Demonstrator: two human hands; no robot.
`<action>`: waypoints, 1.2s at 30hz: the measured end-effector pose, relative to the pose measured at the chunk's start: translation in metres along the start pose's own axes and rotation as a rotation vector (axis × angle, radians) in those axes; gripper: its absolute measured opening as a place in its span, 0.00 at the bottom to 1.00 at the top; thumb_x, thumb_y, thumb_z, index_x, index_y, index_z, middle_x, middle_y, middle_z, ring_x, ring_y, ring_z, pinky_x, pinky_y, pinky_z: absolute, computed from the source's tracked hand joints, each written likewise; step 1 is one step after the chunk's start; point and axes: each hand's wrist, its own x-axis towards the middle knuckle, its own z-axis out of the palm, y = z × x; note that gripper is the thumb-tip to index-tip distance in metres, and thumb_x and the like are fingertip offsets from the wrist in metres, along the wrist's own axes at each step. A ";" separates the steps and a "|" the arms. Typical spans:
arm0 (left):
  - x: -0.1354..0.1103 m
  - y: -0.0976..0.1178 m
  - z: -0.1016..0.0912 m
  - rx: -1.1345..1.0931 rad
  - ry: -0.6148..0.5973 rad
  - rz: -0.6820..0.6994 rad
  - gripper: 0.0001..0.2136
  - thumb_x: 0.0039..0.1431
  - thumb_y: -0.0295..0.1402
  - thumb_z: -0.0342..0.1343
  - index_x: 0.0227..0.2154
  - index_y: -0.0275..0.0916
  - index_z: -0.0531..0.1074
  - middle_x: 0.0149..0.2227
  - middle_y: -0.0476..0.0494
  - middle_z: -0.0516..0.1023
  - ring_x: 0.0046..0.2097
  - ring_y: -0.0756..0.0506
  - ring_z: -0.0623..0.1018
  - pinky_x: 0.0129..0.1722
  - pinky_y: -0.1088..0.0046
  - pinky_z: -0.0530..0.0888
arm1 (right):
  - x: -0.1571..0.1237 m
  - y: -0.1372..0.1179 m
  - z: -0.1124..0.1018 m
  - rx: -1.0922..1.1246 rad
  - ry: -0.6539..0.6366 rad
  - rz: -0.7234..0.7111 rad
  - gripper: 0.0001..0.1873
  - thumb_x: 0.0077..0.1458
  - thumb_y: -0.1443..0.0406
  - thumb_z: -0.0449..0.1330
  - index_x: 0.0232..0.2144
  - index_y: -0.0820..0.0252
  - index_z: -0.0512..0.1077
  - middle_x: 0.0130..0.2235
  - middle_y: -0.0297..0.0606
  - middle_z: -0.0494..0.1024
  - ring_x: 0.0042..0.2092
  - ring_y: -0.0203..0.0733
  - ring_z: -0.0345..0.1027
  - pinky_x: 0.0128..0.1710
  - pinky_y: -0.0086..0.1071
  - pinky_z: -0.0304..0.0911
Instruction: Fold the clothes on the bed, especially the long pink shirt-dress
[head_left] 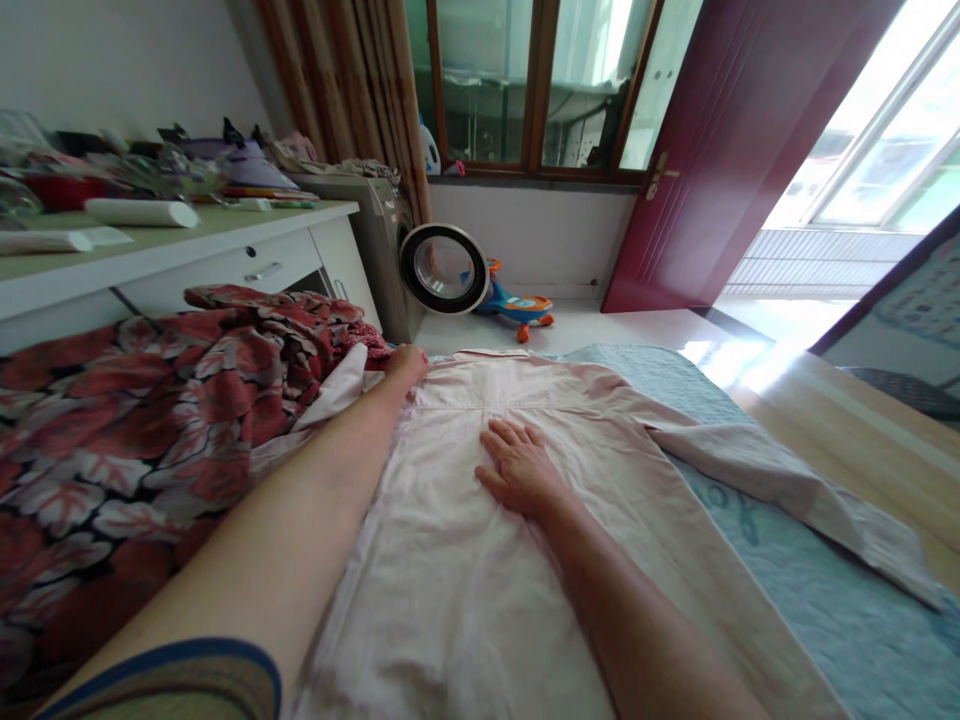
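Observation:
A pale pink long-sleeved shirt [450, 540] lies spread out with its back facing up, collar at the far end. Its right-side sleeve stretches out across a light blue quilted cover [795, 560]. At the shirt's left shoulder, my left hand [409, 366] has its fingers closed on the fabric. My right hand [517, 462] rests flat on the upper middle of the shirt, fingers spread, holding nothing. To the left of my left arm is a heaped red floral cloth [150, 450].
A cluttered white cabinet [217, 270] stands at left, beside a washing machine [382, 220] with its round door [444, 268] swung open. Behind that door is a blue and orange ride-on toy [517, 303]. A dark red door [720, 130] stands at right.

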 end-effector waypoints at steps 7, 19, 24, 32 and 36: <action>0.002 0.003 0.010 0.017 0.141 -0.081 0.12 0.55 0.29 0.54 0.40 0.40 0.79 0.42 0.39 0.81 0.43 0.39 0.79 0.38 0.68 0.74 | 0.000 0.001 0.000 0.008 0.004 0.004 0.31 0.60 0.51 0.54 0.62 0.56 0.60 0.68 0.42 0.55 0.68 0.49 0.45 0.66 0.48 0.35; -0.033 -0.023 0.017 0.174 0.181 0.119 0.14 0.59 0.29 0.47 0.42 0.40 0.77 0.50 0.36 0.77 0.55 0.36 0.71 0.53 0.61 0.66 | 0.000 0.001 -0.001 0.013 0.000 -0.002 0.31 0.60 0.52 0.53 0.62 0.57 0.61 0.68 0.43 0.56 0.67 0.49 0.45 0.66 0.47 0.35; -0.018 -0.040 -0.001 0.166 0.115 0.048 0.13 0.58 0.30 0.48 0.39 0.38 0.78 0.42 0.37 0.81 0.46 0.39 0.77 0.45 0.68 0.70 | 0.000 0.001 0.000 0.010 0.008 -0.010 0.31 0.60 0.52 0.53 0.62 0.58 0.61 0.67 0.44 0.56 0.67 0.49 0.46 0.66 0.47 0.36; -0.004 -0.043 -0.012 0.142 0.090 -0.010 0.12 0.57 0.29 0.50 0.39 0.34 0.78 0.43 0.35 0.81 0.48 0.39 0.77 0.45 0.71 0.71 | 0.001 0.000 -0.002 0.009 -0.002 -0.004 0.31 0.61 0.52 0.53 0.62 0.56 0.61 0.67 0.43 0.56 0.67 0.48 0.45 0.66 0.47 0.35; -0.004 -0.040 -0.009 0.089 0.054 -0.019 0.08 0.50 0.31 0.58 0.33 0.37 0.78 0.34 0.39 0.82 0.46 0.38 0.78 0.45 0.70 0.72 | 0.001 0.001 -0.001 0.010 -0.006 -0.008 0.30 0.61 0.52 0.53 0.62 0.57 0.61 0.67 0.44 0.56 0.67 0.49 0.45 0.65 0.47 0.35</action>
